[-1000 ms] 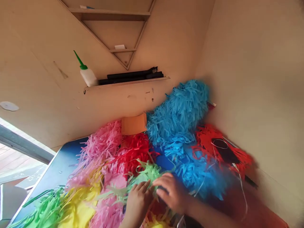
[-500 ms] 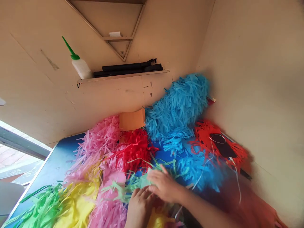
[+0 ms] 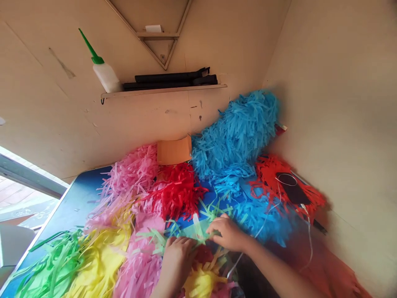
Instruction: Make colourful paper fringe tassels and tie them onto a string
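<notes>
Light green fringed paper (image 3: 201, 228) lies in front of me, its cut strips spreading to both sides, with a pale strip on it. My left hand (image 3: 181, 252) is closed at its near edge, fingers bent over it; the fingertips are partly hidden. My right hand (image 3: 228, 232) pinches the paper's right side between thumb and curled fingers. Below and between my wrists sits a bundle of yellow fringe (image 3: 203, 279) with some dark red above it. Pink fringed paper (image 3: 139, 265) lies just left of my left hand, and blue fringe (image 3: 263, 217) lies beyond my right hand.
On the blue table (image 3: 88, 194) are green fringe (image 3: 52, 265), yellow fringe (image 3: 102, 256), red fringe (image 3: 178, 190) and a tall blue fringe pile (image 3: 240, 130). A phone (image 3: 291, 188) with a white cable lies on orange-red fringe. A glue bottle (image 3: 105, 76) stands on the wall shelf (image 3: 167, 90).
My right hand has moved slightly right and down, from flat over the green paper to a pinch at its side. My left hand has shifted a little left. The camera view has shifted slightly.
</notes>
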`<act>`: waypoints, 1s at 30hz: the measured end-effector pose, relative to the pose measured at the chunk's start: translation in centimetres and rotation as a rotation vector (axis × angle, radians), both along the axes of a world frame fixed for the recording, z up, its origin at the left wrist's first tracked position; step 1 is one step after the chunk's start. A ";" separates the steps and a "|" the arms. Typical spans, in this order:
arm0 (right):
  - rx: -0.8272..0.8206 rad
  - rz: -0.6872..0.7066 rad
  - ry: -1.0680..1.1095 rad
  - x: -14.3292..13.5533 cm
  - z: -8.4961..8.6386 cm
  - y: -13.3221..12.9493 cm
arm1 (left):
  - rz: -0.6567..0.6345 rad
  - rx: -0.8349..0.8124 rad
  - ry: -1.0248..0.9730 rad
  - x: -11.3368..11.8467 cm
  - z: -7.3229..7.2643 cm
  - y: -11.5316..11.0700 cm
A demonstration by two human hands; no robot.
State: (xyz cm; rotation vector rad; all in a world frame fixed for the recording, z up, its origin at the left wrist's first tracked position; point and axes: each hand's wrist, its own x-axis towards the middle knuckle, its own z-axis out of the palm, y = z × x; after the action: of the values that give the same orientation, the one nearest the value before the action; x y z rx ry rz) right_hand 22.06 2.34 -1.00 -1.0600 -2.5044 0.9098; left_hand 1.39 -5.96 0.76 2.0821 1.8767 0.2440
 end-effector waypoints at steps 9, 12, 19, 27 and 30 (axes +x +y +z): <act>-0.028 -0.240 -0.130 -1.6 0.3 2.1 | 0.249 -0.138 -0.003 -1.3 0.2 1.4; -0.026 -0.257 -0.143 -2.3 0.1 2.3 | 0.272 -0.166 0.050 -1.0 0.1 1.9; 0.036 -0.266 -0.149 -3.0 -0.8 2.0 | 0.278 -0.211 0.154 -0.9 0.3 2.2; 0.094 -0.230 -0.128 -2.9 -1.7 1.5 | 0.282 -0.230 0.226 -0.7 0.3 2.2; 0.102 -0.224 -0.122 -2.9 -1.8 1.5 | 0.277 -0.224 0.235 -0.6 0.3 2.3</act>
State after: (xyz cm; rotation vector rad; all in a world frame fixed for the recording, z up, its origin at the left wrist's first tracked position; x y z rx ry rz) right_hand 19.20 3.83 -2.80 -1.3645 -2.4328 0.6658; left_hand 0.76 -3.67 1.06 1.7643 2.2146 -0.1499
